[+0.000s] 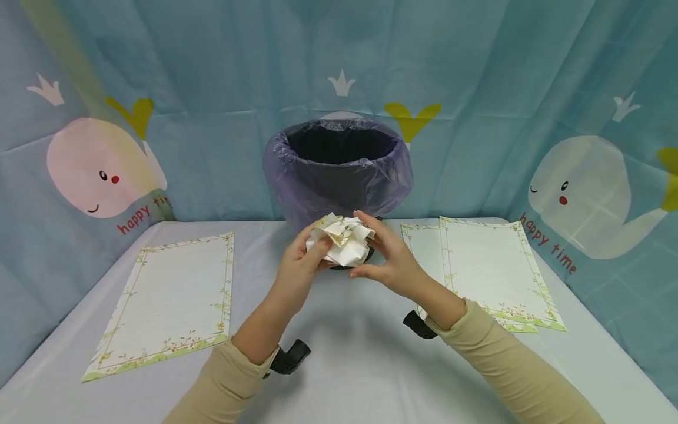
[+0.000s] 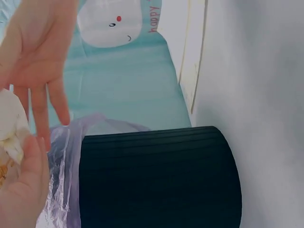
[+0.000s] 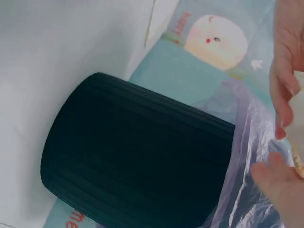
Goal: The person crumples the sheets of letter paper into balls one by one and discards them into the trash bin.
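The crumpled paper point(image 1: 343, 240) is between the 2 hands, on the near side of the bin point(image 2: 156, 180), whose mouth faces up on the far side. The left hand point(image 1: 302, 262) grips the paper's left side, thumb on the near face, and is closer to it. The right hand point(image 1: 394, 259) is spread wide at its right; I cannot tell whether it touches. The paper is roundish, without a clear long axis.
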The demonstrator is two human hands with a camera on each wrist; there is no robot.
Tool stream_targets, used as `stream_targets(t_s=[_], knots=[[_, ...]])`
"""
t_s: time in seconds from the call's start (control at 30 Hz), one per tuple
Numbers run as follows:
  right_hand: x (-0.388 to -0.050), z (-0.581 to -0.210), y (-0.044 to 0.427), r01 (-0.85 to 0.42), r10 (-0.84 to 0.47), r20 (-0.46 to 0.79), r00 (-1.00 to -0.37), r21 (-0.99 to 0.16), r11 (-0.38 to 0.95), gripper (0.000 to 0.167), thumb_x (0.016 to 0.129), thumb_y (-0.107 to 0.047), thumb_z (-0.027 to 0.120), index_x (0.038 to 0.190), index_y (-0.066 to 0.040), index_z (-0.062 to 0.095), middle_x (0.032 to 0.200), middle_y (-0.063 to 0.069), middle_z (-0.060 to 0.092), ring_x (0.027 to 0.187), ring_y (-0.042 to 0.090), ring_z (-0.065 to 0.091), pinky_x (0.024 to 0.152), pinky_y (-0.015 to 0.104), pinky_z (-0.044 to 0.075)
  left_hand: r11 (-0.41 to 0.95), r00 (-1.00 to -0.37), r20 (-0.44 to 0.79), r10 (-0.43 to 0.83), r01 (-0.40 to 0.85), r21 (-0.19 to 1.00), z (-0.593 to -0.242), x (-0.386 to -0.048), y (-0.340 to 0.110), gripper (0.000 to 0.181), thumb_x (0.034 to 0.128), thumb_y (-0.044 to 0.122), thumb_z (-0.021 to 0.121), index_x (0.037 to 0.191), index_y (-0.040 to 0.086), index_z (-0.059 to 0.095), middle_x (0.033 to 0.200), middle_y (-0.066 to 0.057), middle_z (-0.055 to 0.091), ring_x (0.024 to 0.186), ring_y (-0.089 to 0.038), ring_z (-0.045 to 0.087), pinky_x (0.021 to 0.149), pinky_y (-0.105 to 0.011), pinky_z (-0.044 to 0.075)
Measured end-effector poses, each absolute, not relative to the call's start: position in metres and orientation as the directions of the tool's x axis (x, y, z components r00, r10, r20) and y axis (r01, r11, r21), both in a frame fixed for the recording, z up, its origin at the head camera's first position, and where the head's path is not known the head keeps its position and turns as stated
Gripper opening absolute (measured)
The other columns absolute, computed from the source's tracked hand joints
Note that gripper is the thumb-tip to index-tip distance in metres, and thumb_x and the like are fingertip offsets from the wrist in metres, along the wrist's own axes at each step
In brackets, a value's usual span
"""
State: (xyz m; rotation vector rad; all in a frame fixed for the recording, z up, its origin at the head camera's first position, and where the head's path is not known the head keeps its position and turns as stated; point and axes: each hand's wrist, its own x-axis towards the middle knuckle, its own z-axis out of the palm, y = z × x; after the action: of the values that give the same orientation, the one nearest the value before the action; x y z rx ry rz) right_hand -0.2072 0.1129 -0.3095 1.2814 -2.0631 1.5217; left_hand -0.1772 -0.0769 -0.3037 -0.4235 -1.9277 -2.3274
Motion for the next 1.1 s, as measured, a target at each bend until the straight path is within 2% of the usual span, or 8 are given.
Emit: stream_targets(t_s=[0.1, 0.2, 0.4, 0.57, 0.67, 0.83, 0.97, 1.1], knots=[[-0.206, -0.309, 0.112, -0.745, -0.488, 0.654, -0.578, -0.667, -0.012, 0.097, 0.076, -0.038, 0.074, 0.146, 0.012, 0.027, 0.148, 0.03, 0.032, 0.135, 0.029, 0.037, 0.104, 0.032, 0.039, -0.223, -0.956, 0.272, 0.106, 0.244, 0.944, -0.303, -0.176, -0.075, 0.045, 0.101, 0.0, 0.044, 0.145, -0.004, 0.037, 0.131, -0.024, 0.05, 0.096, -0.009, 0.059, 0.081, -0.022, 0.051], [-0.205, -0.307, 0.11, -0.752, -0.474, 0.68, -0.559, -0.657, -0.054, 0.097, 0.075, -0.04, 0.072, 0.142, 0.015, 0.029, 0.145, 0.033, 0.032, 0.133, 0.023, 0.038, 0.101, 0.025, 0.041, -0.241, -0.956, 0.276, 0.098, 0.246, 0.939, -0.303, -0.176, -0.073, 0.045, 0.1008, -0.001, 0.045, 0.145, -0.004, 0.038, 0.133, -0.024, 0.05, 0.099, -0.011, 0.06, 0.082, -0.024, 0.052], [-0.205, -0.304, 0.108, -0.761, -0.497, 0.672, -0.548, -0.647, -0.036, 0.097, 0.076, -0.047, 0.07, 0.14, 0.014, 0.029, 0.144, 0.033, 0.032, 0.128, 0.014, 0.04, 0.098, 0.024, 0.042, -0.268, -0.963, 0.263, 0.063, 0.238, 0.934, -0.304, -0.176, -0.07, 0.044, 0.0997, -0.002, 0.047, 0.143, -0.004, 0.042, 0.134, -0.021, 0.051, 0.098, -0.01, 0.061, 0.081, -0.024, 0.052], [-0.208, -0.304, 0.105, -0.824, -0.478, 0.707, -0.521, -0.563, 0.065, 0.09, 0.077, -0.054, 0.067, 0.132, 0.011, 0.039, 0.135, 0.029, 0.044, 0.121, 0.022, 0.046, 0.09, 0.025, 0.045, -0.268, -0.955, 0.297, -0.016, 0.29, 0.919, -0.305, -0.175, -0.068, 0.043, 0.0959, -0.008, 0.05, 0.138, -0.007, 0.047, 0.134, -0.021, 0.052, 0.098, -0.01, 0.061, 0.078, -0.021, 0.052], [-0.208, -0.305, 0.101, -0.834, -0.412, 0.751, -0.516, -0.549, 0.045, 0.077, 0.079, -0.05, 0.067, 0.12, 0.013, 0.05, 0.127, 0.031, 0.05, 0.113, 0.024, 0.052, 0.084, 0.023, 0.049, -0.208, -0.922, 0.383, -0.06, 0.387, 0.898, -0.308, -0.174, -0.064, 0.039, 0.0924, -0.012, 0.054, 0.132, -0.012, 0.052, 0.132, -0.024, 0.055, 0.106, -0.012, 0.059, 0.081, -0.02, 0.051], [-0.205, -0.302, 0.094, -0.761, -0.33, 0.726, -0.604, -0.648, -0.032, 0.064, 0.082, -0.046, 0.069, 0.107, 0.011, 0.055, 0.12, 0.029, 0.054, 0.09, 0.013, 0.058, 0.064, 0.02, 0.052, -0.151, -0.877, 0.474, -0.077, 0.48, 0.864, -0.311, -0.172, -0.059, 0.036, 0.0909, -0.013, 0.056, 0.127, -0.014, 0.054, 0.13, -0.025, 0.055, 0.111, -0.009, 0.057, 0.085, -0.019, 0.05], [-0.205, -0.302, 0.09, -0.738, -0.319, 0.713, -0.625, -0.672, -0.055, 0.052, 0.084, -0.034, 0.073, 0.106, 0.009, 0.052, 0.112, 0.024, 0.054, 0.085, 0.014, 0.055, 0.064, 0.019, 0.049, -0.088, -0.865, 0.493, -0.098, 0.501, 0.861, -0.311, -0.172, -0.062, 0.035, 0.089, -0.017, 0.056, 0.124, -0.012, 0.057, 0.125, -0.026, 0.058, 0.095, -0.003, 0.06, 0.075, -0.016, 0.05], [-0.209, -0.307, 0.087, -0.785, -0.267, 0.769, -0.581, -0.616, -0.067, 0.044, 0.085, -0.029, 0.073, 0.102, 0.007, 0.056, 0.101, 0.017, 0.057, 0.092, 0.014, 0.054, 0.073, 0.021, 0.048, -0.06, -0.859, 0.507, -0.07, 0.51, 0.858, -0.312, -0.174, -0.064, 0.038, 0.0865, -0.021, 0.049, 0.122, -0.012, 0.058, 0.124, -0.027, 0.058, 0.098, -0.003, 0.061, 0.077, -0.018, 0.052]])
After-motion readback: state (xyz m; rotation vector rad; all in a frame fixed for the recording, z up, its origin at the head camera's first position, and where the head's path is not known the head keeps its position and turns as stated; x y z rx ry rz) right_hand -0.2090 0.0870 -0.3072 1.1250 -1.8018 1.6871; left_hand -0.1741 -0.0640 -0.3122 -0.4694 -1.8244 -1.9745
